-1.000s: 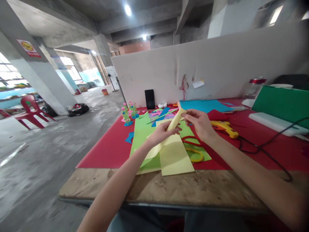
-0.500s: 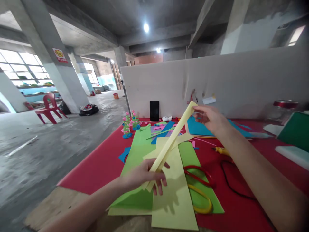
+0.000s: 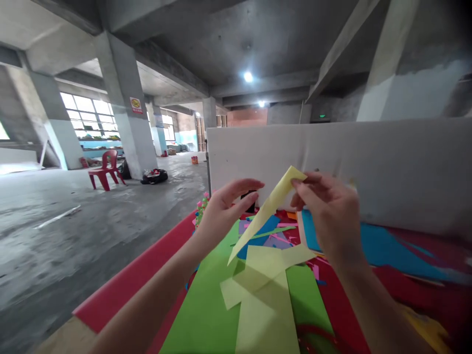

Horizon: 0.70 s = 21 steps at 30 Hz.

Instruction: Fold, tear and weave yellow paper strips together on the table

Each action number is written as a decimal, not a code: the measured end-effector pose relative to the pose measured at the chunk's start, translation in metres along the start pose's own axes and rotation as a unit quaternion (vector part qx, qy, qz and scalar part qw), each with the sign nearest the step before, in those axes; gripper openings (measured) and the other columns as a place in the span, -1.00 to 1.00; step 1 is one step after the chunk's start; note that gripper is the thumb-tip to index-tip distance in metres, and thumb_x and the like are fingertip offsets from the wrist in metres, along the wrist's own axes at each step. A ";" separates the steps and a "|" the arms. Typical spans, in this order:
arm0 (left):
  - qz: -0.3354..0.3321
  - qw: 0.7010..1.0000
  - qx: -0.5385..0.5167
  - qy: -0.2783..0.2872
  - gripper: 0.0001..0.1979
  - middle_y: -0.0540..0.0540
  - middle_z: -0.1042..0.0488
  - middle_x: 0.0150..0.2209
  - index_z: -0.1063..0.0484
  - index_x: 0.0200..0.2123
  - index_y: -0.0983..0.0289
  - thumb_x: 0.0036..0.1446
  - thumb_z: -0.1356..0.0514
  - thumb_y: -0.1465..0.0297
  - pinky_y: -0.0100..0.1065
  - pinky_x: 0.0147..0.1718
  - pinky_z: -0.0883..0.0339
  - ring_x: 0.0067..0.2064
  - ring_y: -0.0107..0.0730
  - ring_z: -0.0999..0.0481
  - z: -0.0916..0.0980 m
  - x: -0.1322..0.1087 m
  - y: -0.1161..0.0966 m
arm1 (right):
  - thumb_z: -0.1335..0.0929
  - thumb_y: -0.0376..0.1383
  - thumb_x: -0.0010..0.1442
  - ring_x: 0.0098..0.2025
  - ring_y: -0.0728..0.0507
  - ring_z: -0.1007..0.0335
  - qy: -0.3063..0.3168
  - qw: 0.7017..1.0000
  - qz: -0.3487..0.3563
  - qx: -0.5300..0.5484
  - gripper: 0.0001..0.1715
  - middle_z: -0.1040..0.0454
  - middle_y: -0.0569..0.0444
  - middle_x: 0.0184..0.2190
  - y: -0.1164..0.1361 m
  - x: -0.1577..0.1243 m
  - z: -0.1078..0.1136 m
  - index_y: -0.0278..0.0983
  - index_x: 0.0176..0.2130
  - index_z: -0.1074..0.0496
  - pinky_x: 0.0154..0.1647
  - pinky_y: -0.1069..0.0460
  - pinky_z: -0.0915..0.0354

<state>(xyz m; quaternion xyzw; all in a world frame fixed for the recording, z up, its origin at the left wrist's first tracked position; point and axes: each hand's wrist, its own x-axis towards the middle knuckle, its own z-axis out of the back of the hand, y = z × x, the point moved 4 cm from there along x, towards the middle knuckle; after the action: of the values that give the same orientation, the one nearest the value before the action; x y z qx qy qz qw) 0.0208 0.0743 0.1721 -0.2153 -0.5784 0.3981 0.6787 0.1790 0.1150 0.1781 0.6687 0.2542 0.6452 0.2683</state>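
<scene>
Left hand (image 3: 223, 209) risen from the lower end of the folded yellow strip (image 3: 267, 211) since half a second back; fingers spread loose, apparently not touching it (edge blurred). Right hand (image 3: 330, 216) pinches the strip's top end, holding it slanted in air above yellow sheets (image 3: 265, 305), green sheet (image 3: 202, 314), red table cover (image 3: 121, 290).

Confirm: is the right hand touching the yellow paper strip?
Touching. The head view shows the right hand pinching the yellow paper strip at its upper end.
</scene>
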 end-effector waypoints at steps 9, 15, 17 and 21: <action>-0.101 0.988 0.095 -0.066 -0.84 0.01 -0.48 -0.27 -0.42 -0.26 0.21 0.03 -0.14 0.40 -0.39 -0.18 -0.30 -0.17 -0.39 -0.41 -0.001 -0.007 -0.004 | -0.33 -0.40 0.02 -0.54 0.04 -0.33 0.115 0.990 0.084 -0.007 -0.82 -0.39 0.21 -0.43 0.007 -0.020 -0.026 -0.09 -0.37 -0.40 -0.62 0.15 -0.29; -0.085 0.994 0.026 -0.068 -0.84 0.00 -0.49 -0.31 -0.46 -0.30 0.19 -0.01 -0.19 0.44 -0.45 -0.30 -0.36 -0.22 -0.40 -0.44 0.003 -0.008 -0.002 | -0.36 -0.35 0.00 -0.57 0.04 -0.33 0.119 0.991 0.054 -0.017 -0.83 -0.41 0.23 -0.49 0.006 -0.020 -0.024 -0.05 -0.37 -0.42 -0.62 0.15 -0.30; -0.062 0.996 -0.009 -0.067 -0.86 0.00 -0.49 -0.33 -0.47 -0.32 0.20 -0.02 -0.19 0.43 -0.46 -0.32 -0.38 -0.26 -0.41 -0.46 0.003 -0.008 -0.002 | -0.37 -0.31 -0.01 -0.59 0.03 -0.32 0.109 0.993 0.036 -0.026 -0.85 -0.41 0.25 -0.56 0.004 -0.021 -0.022 -0.04 -0.37 -0.41 -0.65 0.16 -0.29; -0.040 0.996 -0.038 -0.069 -0.88 -0.01 -0.49 -0.39 -0.48 -0.35 0.22 -0.03 -0.20 0.43 -0.47 -0.36 -0.39 -0.31 -0.43 -0.47 0.003 -0.008 -0.002 | -0.39 -0.28 -0.03 -0.61 0.02 -0.30 0.101 0.994 0.031 -0.037 -0.87 -0.39 0.24 -0.61 0.003 -0.022 -0.021 -0.05 -0.39 -0.42 -0.68 0.16 -0.26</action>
<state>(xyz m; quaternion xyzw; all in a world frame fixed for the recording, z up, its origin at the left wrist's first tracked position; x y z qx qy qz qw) 0.0181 0.0666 0.1692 -0.1898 -0.6470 0.3626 0.6433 0.1570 0.0980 0.1650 0.5976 0.2349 0.7261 0.2458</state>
